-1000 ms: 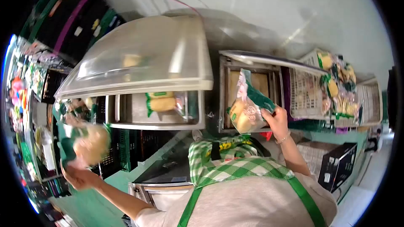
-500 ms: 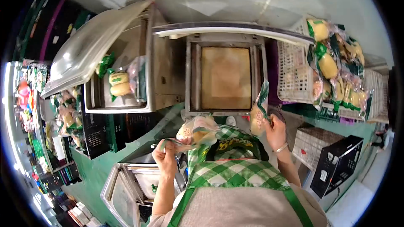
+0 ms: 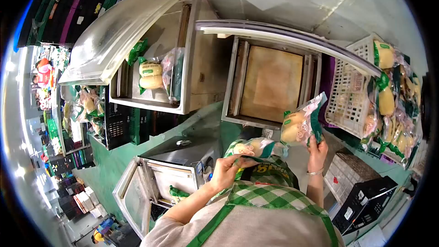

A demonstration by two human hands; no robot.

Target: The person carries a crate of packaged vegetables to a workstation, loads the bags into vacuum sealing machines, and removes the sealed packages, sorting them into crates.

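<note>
Taking square steel chamber with tan base plate (image 3: 274, 82) as datum. Gripping clear plastic bag of pale rounded pieces, green-banded end, pink loop print (image 3: 293, 127), at chamber's front-right corner; right hand (image 3: 317, 150) closed on banded end. Pinching second clear bag, pale pieces, green end (image 3: 256, 147), just in front of chamber, with curled left hand (image 3: 226, 172).

Can't read green label on right-hand bag, too small. Can make out yellow figure like an 8 on dark panel of green-and-white checked cloth apron (image 3: 274, 196), front of chamber. Can see white sticker on black plastic crate (image 3: 368, 203), right-front of chamber, not legible.

Seeing long raised lid, pale-edged (image 3: 283, 38), tilted along chamber's back, reaching right over white slatted plastic crate (image 3: 347, 93). Seeing right-hand bag overlap chamber's front rim; can't tell if touching. Seeing gap left of chamber, before steel box with raised domed clear lid (image 3: 199, 82). Seeing open green floor (image 3: 105, 167) farther left-front.
</note>
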